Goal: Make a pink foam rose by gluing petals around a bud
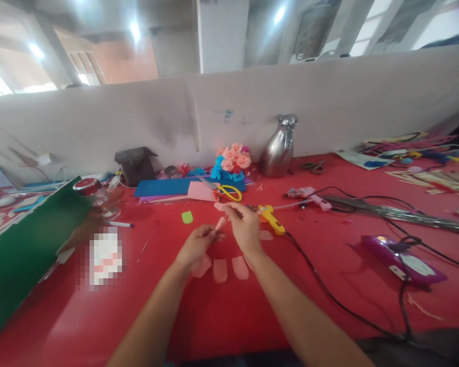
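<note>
Two grips above the red table: left hand pinches a rolled pink paper-like strip; right hand, a thin pink petal. Possible fault: right forearm snags the black cord, dragging the yellow glue gun into loose pink petals.

Red tabletop, pale partition along far edge; beyond, white pillar, orange-toned wall, bright lights.

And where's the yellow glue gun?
In the head view, the yellow glue gun lies on the red table, just right of the right hand, with a pink piece beside its handle.
</note>
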Available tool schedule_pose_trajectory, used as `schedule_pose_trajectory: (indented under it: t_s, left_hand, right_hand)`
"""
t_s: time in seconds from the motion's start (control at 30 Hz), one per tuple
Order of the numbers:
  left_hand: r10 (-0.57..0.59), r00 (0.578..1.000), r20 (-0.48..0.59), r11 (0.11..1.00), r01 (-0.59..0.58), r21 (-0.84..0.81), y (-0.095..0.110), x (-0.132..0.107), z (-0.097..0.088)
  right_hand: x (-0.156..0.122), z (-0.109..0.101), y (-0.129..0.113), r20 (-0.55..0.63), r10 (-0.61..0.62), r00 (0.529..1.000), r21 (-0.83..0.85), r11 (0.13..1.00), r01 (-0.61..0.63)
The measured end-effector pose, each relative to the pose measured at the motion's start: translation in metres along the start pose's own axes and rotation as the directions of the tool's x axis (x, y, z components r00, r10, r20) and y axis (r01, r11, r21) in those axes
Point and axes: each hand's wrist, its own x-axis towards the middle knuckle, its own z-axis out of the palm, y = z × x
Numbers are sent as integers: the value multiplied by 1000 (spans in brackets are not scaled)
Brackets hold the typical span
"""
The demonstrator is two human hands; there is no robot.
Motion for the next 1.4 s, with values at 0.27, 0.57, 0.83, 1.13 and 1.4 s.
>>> schedule_pose_trajectory:
  t_s: [0.27,0.57,0.83,1.13,1.4]
  left_hand:
    - [29,1000,-4,990,-28,140,-7,3,-8]
    - [59,997,-52,993,-53,108,0,-1,-5]
    - [225,962,-152,965,-198,174,9,-4,1]
    - [67,973,-221,977,-109,-183,5,4,-7]
    - [67,971,-231,950,-133,-282,3,5,-6]
  right_hand:
    - [-2,1,-6,125,20,992,142,989,-37]
    - [-3,-3,-11,75,-53,996,97,994,46]
    - [8,-10,-4,-114,51,992,238,971,-22]
    - [-2,3,-10,-38,177,983,342,927,-154]
    - [-4,6,-4,-5,206,979,368,910,-190]
